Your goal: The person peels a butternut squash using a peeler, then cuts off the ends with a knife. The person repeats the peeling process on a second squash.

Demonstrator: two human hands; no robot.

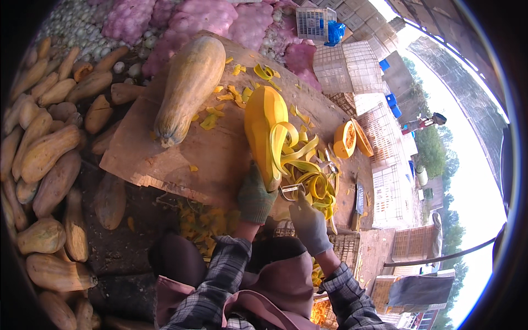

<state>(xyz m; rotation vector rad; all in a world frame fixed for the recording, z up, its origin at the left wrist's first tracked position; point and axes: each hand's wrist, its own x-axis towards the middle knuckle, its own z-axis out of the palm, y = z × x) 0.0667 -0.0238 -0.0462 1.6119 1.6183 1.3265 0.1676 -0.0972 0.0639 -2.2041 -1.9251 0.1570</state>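
My left hand (256,196), in a green knit glove, grips the near end of a partly peeled long squash (264,119). Its flesh shows bright yellow, and strips of peel hang from its right side. In my right hand (309,225), gloved in grey, is a Y-shaped peeler (291,189), its blade close to the squash's near end. A heap of curled peel (315,181) lies to the right of the squash on a worn wooden board (198,165). An unpeeled squash (194,86) rests on the board at the left.
At the board's right edge are a knife (358,206) and a cut squash half (345,139). Whole squashes (49,152) are piled at left. Pink net sacks (198,24), white onions (82,33) and plastic crates (383,140) stand beyond. A distant person (425,122) is at right.
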